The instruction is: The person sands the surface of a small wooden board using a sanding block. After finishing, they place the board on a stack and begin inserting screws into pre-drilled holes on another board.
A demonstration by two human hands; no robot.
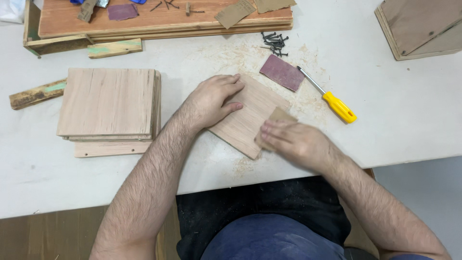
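We pressed the small wood board [245,120] flat with our left hand [211,100], fingers spread, while our right hand [292,139] gripped sandpaper [276,117], rubbing its near right edge.

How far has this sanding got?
Sawdust already lies around the square wooden panel. Now the left hand pins it flat while the right hand presses tan sandpaper on its corner. A stack of panels sits beside; sanded or not, I cannot tell.
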